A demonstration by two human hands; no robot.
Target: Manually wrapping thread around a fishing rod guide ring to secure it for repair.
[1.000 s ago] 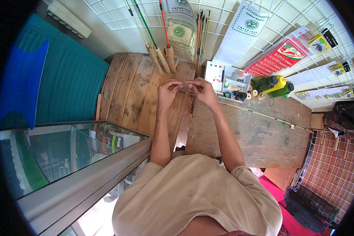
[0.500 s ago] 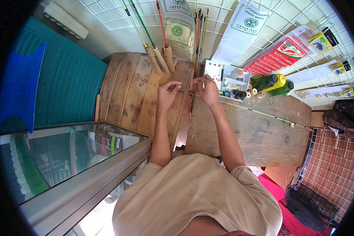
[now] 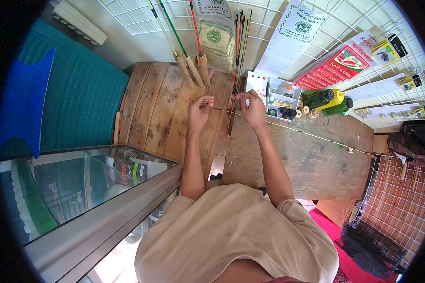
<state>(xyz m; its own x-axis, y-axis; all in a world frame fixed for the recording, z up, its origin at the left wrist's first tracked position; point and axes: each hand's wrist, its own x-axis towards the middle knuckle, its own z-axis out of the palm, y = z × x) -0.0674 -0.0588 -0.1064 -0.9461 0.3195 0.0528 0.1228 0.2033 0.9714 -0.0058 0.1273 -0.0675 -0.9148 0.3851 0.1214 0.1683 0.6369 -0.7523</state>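
- We see a small orange piece (image 3: 210, 103), bright and tiny, at the fingertips of our left hand (image 3: 199, 113), above the planked desk (image 3: 151, 111).
- Those left fingers are together, clamped on the orange piece.
- The thumb and fingers of our right hand (image 3: 254, 111) meet in a pinch, but we cannot tell whether anything thin is caught between them.
- A thin, pale rod (image 3: 316, 136) with darker bands runs from near our left fingers, below our right hand, and across the brown desk (image 3: 293, 165) to its right side.
- Just beyond our right hand, an open white box (image 3: 255, 81) holds small jars and coloured dots; beside it we have wooden spools (image 3: 305, 110), a dark bottle (image 3: 318, 100) and a yellow bottle (image 3: 336, 97).
- Three upright rods with cork handles (image 3: 203, 70) stand beyond our left hand, and red packets (image 3: 328, 70) hang on the wall.
- Our right hand hides part of the pale rod, and our left fingers cover some of the orange piece, so its full shape escapes us.
- A blue board (image 3: 26, 106) is cut off by the dark rim at left.
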